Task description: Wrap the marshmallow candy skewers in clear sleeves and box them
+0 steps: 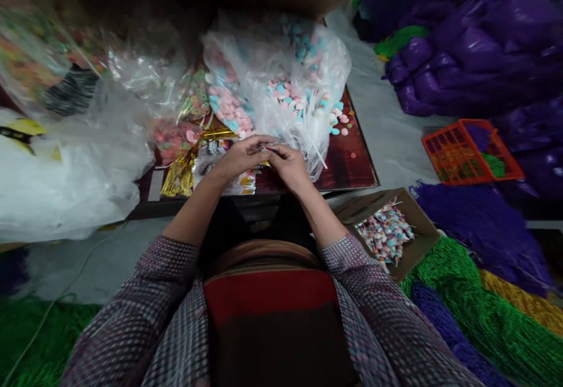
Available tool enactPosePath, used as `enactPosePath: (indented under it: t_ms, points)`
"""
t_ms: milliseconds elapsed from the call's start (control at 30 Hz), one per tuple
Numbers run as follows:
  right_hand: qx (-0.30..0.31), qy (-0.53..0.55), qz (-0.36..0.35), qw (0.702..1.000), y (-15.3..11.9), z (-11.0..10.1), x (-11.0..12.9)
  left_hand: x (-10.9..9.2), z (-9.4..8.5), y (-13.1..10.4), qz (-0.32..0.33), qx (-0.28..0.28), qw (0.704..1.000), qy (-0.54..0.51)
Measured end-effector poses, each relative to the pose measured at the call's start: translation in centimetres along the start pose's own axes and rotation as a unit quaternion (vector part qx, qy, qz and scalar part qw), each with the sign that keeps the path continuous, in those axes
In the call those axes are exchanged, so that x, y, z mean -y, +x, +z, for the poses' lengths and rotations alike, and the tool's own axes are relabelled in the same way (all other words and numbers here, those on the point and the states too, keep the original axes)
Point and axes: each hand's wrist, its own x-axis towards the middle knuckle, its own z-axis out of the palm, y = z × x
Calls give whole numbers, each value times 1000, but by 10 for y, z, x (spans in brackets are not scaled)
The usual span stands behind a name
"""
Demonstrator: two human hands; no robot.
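Observation:
My left hand (243, 158) and my right hand (289, 167) meet above the table's front edge, fingers closed and thumbs together. Something small is between the fingertips, mostly hidden, so I cannot make out what. Under and beside my left hand lie printed clear plastic packets (206, 163). Gold metallic ties (179, 177) lie left of those packets. Just beyond my hands, an open clear bag holds pink, blue and white candy discs (231, 105). White sticks (317, 118) lie in a plastic bag beyond my right hand.
Loose discs (338, 118) lie on the dark red table (352, 164). A cardboard box (424, 237) of wrapped candy sticks (389, 231) stands below right. Bags of ring-shaped candy (176, 138) and a white bag (65, 182) are left. An orange basket (453, 152) and purple bags (479, 53) are right.

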Motion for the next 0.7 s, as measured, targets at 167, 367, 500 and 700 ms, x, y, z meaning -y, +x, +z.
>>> enactPosePath:
  t_ms: [167,367,500,700]
  points:
    - [-14,-9,15,1000,-8,-10,7,-9,-1,-3,-32,61,998,7]
    - [-60,0,-7,998,-14,-22,17,-13,0,-5,-57,40,996,-61]
    - [0,-35,-75,997,-22,-30,31,-26,6,-7,-47,73,990,-114]
    - [17,-33,-55,998,-38,-45,43,-38,10,-15,-56,114,988,-87]
